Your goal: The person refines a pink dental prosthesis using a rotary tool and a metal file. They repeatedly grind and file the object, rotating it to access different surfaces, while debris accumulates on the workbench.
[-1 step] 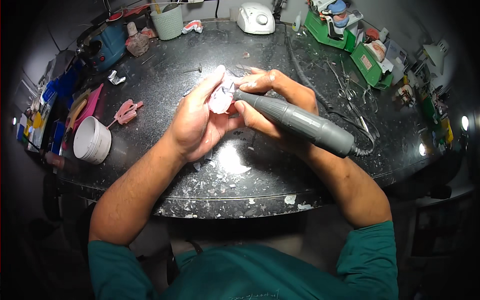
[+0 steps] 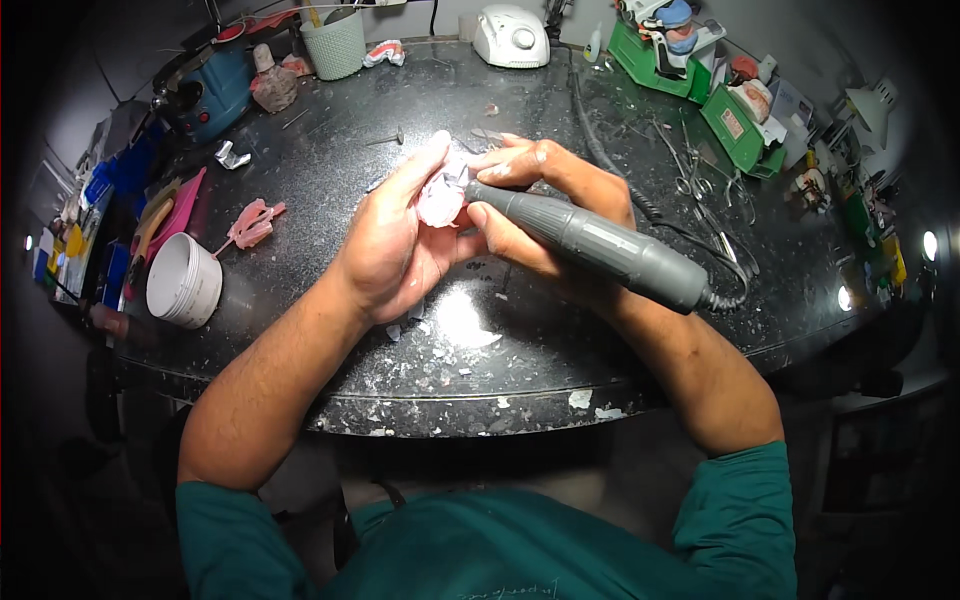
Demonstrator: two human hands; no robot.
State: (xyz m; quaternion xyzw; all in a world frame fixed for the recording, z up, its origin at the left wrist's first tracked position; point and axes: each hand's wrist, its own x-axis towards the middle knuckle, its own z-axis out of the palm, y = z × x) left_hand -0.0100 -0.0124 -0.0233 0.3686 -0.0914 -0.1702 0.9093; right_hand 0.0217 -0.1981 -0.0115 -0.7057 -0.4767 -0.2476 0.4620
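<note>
In the middle of the bench my left hand (image 2: pixel 390 235) is closed around a small pinkish-white dental piece (image 2: pixel 441 200), its fingers curled under it and the thumb along its far side. Whether it is a denture or a plaster cast I cannot tell. My right hand (image 2: pixel 565 190) grips a grey rotary handpiece (image 2: pixel 610 245) like a pen, its narrow front end against the right side of the piece. The tip is hidden between the fingers and the piece. From the back end of the handpiece a coiled cord (image 2: pixel 728 300) runs off toward the far side.
White chips lie on the dark bench (image 2: pixel 400 400) near its front edge. On the left are a white tub (image 2: pixel 186 285) and a pink acrylic piece (image 2: pixel 254 224). Scissors-like tools (image 2: pixel 692 180) and green bins (image 2: pixel 740 130) stand right. A white control box (image 2: pixel 512 38) is at the back.
</note>
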